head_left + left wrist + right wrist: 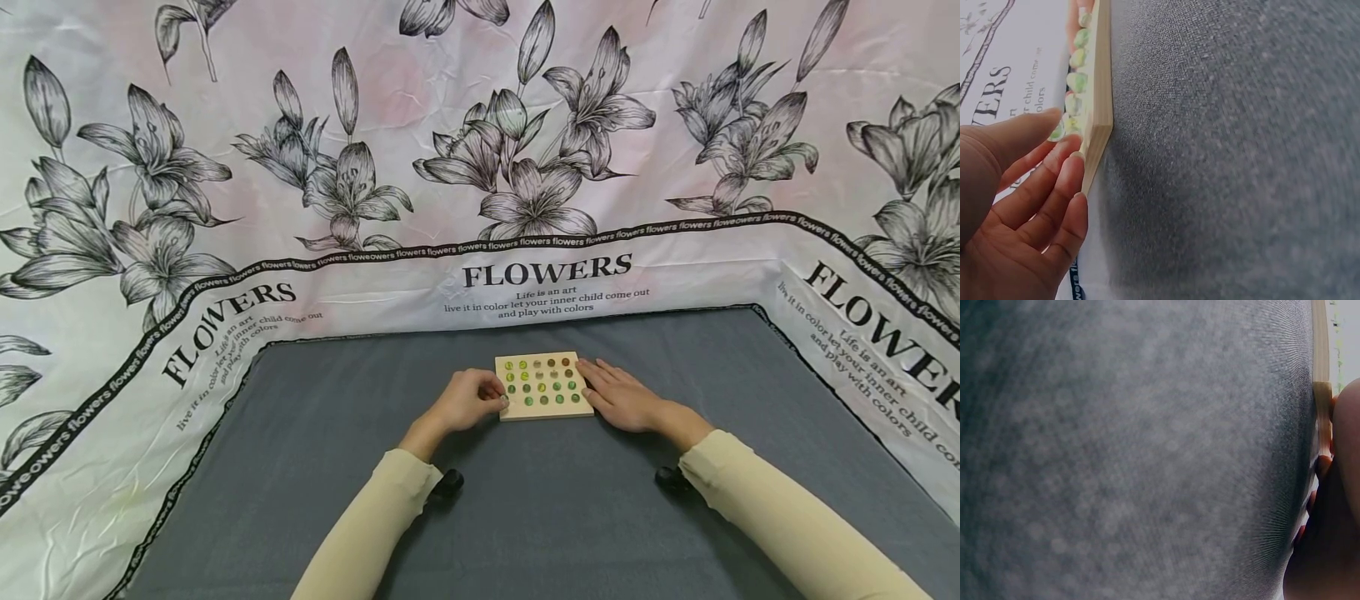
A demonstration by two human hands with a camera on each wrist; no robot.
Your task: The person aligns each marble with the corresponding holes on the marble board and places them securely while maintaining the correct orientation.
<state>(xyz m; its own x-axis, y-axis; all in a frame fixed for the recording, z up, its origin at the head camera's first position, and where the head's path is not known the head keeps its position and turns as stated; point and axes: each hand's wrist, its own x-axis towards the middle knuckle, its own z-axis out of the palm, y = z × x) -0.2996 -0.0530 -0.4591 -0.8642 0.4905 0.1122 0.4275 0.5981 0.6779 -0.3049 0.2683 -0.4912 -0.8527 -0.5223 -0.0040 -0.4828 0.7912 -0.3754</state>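
Observation:
A pale wooden board (517, 412) lies on the grey cloth, with rows of glassy marbles (542, 387) in green, yellow and brown tones set in it. At its front left corner my left hand (471, 398) pinches a green marble (1056, 132) between thumb and fingertips, right beside the front row. The other fingers of that hand curve loosely near the board's end in the left wrist view. My right hand (626, 398) rests along the board's right edge with its fingers extended. In the right wrist view only the thumb side and part of the board's edge show.
Grey cloth (495, 500) covers the table around the board. A white hanging cloth (360, 292) printed with black lilies and lettering rises behind and at both sides. Dark wrist devices (447, 485) sit under both cream sleeves (375, 517).

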